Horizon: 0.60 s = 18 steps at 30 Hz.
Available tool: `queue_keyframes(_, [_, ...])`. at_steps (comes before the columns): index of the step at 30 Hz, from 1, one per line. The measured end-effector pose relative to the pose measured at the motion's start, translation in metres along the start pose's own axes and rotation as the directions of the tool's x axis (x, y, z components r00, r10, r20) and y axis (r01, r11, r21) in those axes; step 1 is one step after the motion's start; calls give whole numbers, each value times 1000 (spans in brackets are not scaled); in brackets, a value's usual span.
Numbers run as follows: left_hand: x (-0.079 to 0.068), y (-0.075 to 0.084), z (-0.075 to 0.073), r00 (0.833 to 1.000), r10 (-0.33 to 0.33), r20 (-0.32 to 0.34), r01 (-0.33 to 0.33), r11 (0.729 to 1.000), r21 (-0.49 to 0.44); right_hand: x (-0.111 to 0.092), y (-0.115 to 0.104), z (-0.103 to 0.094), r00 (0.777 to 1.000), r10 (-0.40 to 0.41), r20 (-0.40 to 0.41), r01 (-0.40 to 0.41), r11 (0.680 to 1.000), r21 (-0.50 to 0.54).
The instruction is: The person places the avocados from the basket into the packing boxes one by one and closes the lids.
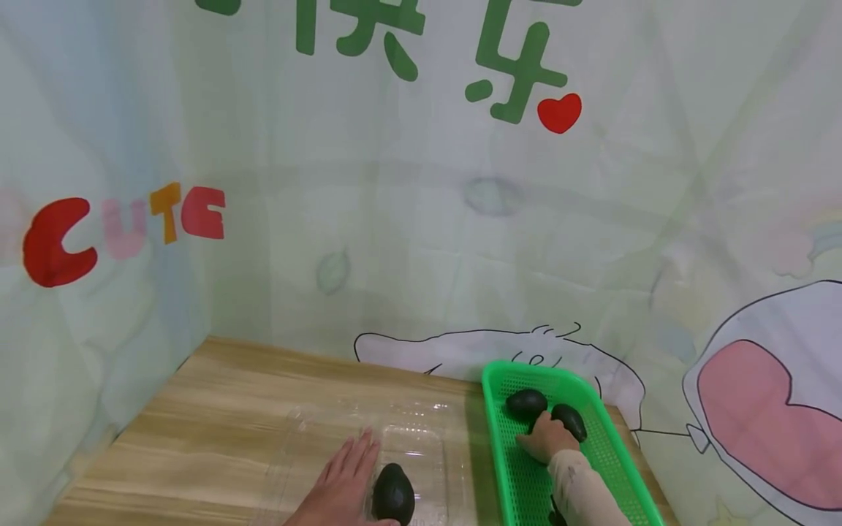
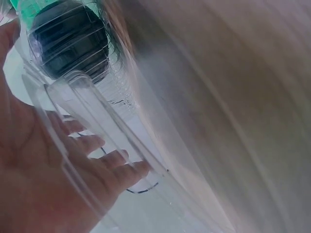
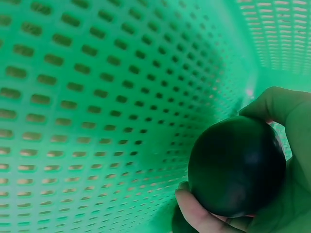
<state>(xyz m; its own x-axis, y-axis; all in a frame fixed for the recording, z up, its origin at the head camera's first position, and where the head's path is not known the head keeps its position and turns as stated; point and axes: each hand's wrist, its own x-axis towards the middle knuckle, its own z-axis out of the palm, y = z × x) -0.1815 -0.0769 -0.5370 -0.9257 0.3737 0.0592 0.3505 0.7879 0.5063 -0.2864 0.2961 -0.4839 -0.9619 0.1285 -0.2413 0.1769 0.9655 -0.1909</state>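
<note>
Inside the green basket (image 1: 496, 438), the right hand (image 1: 549, 440) has its fingers curled round an avocado (image 3: 236, 165); the left hand (image 1: 343, 478) stretches straight fingers over a clear tray (image 1: 413, 443), beside another avocado (image 1: 393, 494).

Soft light leaves small glints on the clear tray (image 1: 416, 444).
</note>
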Motion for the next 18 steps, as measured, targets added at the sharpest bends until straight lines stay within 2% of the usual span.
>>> queue_keyframes(7, [1,2,1,1000,-18,18,18,1000,2,-5,-1,-7,999,-30,-12,30,999,27])
queue_keyframes(18, [2,2,4,1000,-23,-4,23,999,35,-36,-13,-31,999,-35,5,34,993,113])
